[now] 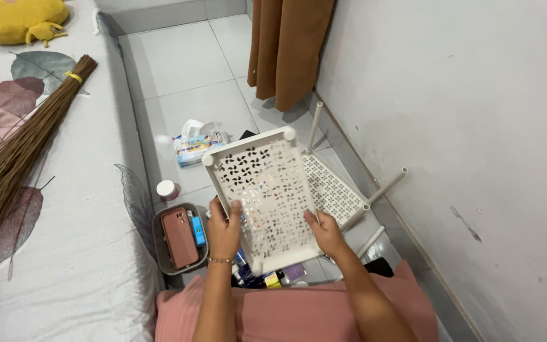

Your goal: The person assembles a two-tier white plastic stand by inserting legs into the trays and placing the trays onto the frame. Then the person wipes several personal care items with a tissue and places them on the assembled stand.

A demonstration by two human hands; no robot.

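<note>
I hold a white perforated plastic shelf panel point(264, 190) tilted up in front of me, with round sockets at its far corners. My left hand point(224, 229), a bracelet on its wrist, grips the panel's left edge. My right hand point(325, 232) grips its lower right edge. Behind it on the floor lies a second white perforated shelf point(333, 187) with white tube legs point(314, 126) sticking up and out towards the wall.
A grey basket point(163, 253) holds a pink phone point(180, 237) beside the bed. A tissue pack point(192, 147) and a small white jar point(167, 189) lie on the tiled floor. Small bottles point(273, 277) sit under the panel. A stick broom point(14, 164) lies on the bed. A brown curtain point(289, 47) hangs by the wall.
</note>
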